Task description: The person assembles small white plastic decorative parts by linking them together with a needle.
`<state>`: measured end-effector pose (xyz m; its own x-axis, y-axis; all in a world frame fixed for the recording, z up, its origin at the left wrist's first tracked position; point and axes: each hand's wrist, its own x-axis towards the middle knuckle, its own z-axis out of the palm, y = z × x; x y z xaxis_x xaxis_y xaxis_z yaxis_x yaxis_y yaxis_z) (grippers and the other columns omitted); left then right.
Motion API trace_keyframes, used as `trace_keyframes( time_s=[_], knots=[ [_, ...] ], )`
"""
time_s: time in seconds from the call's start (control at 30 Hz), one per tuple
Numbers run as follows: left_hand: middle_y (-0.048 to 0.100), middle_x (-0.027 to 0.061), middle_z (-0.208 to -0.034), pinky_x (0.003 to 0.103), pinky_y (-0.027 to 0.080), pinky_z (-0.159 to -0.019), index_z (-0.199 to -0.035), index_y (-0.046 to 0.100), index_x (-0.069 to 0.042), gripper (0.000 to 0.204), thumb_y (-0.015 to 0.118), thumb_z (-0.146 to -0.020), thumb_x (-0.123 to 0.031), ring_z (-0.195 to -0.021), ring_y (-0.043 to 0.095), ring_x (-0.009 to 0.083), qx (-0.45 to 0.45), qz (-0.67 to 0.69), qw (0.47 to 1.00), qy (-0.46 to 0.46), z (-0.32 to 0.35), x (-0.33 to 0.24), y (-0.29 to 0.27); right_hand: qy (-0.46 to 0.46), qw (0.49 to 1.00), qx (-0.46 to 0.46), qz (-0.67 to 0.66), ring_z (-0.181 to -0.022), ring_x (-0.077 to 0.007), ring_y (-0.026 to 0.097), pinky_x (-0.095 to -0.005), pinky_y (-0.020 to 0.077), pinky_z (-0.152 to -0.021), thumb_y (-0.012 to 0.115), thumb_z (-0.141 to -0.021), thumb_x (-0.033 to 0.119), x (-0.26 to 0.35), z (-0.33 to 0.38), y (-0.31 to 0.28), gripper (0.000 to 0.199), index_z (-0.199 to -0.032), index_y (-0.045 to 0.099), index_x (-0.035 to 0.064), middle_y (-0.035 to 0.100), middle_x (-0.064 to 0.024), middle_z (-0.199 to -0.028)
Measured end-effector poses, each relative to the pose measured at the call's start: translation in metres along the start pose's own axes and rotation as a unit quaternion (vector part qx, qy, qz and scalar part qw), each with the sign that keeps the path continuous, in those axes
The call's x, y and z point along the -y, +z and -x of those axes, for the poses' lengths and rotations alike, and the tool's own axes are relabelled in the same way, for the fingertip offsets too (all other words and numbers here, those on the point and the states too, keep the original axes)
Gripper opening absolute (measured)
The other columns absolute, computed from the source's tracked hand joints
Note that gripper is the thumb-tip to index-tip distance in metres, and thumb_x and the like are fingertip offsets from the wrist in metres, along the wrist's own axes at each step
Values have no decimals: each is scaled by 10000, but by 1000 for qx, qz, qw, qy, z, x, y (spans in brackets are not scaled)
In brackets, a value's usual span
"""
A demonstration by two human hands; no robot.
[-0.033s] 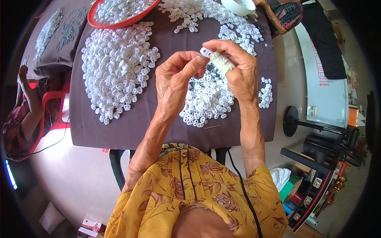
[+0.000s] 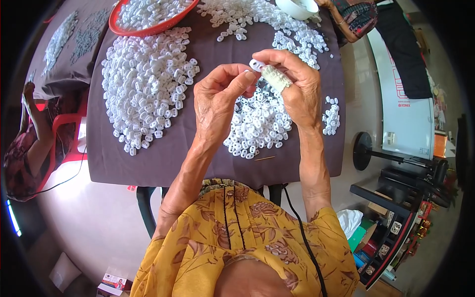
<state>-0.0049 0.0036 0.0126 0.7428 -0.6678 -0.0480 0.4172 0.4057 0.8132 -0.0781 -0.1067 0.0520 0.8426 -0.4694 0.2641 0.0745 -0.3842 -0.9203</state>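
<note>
Both hands (image 2: 257, 94) pinching white piece (image 2: 256, 64)

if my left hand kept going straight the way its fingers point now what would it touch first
Most likely the small white plastic piece pinched at your left hand fingertips, then the right hand with its white bandaged finger. Depth is hard to judge.

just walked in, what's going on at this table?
A person in a yellow patterned top sits at a table covered with a dark purple cloth. Both hands are raised over it, pinching one small white plastic piece between them: left hand on its left side, right hand on its right, with a white wrap on the right thumb. Under the hands lies a small heap of white pieces; a bigger heap lies left, and a red tray of them sits at the far edge.
</note>
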Motion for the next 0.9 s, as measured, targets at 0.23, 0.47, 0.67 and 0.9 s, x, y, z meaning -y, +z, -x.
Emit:
trace_keyframes(
  time_s=[0.23,0.47,0.67,0.9],
  knots=[
    [608,60,-729,217,446,-597,-855,609,38,143,616,-791,-90,-630,531,87,0,-1,1000,-8,0,0,0,-20,999,2,30,-818,-99,566,-213,447,-739,470,-757,-67,0,1,0,259,-957,617,4,609,-44,-872],
    [615,64,-737,222,456,-599,-855,610,36,140,618,-788,-86,-637,548,93,-6,-8,1000,-13,-1,2,-2,-40,998,1,50,-792,-145,607,-249,486,-692,560,-756,-42,-5,0,0,203,-933,624,34,631,-63,-845],
    [631,72,-738,223,474,-607,-891,626,35,167,641,-783,-93,-642,576,108,-7,-6,1000,-8,-3,5,-3,-55,997,-12,52,-772,-146,613,-252,492,-686,570,-759,-30,-7,0,1,182,-926,618,26,638,-64,-830],
    [641,88,-734,233,494,-608,-910,632,38,198,654,-776,-107,-641,599,124,-16,-21,1000,-11,-3,5,-4,-10,999,-2,51,-780,-111,583,-215,469,-712,470,-748,-75,-4,2,1,256,-963,596,-14,614,-59,-849]
  ],
)
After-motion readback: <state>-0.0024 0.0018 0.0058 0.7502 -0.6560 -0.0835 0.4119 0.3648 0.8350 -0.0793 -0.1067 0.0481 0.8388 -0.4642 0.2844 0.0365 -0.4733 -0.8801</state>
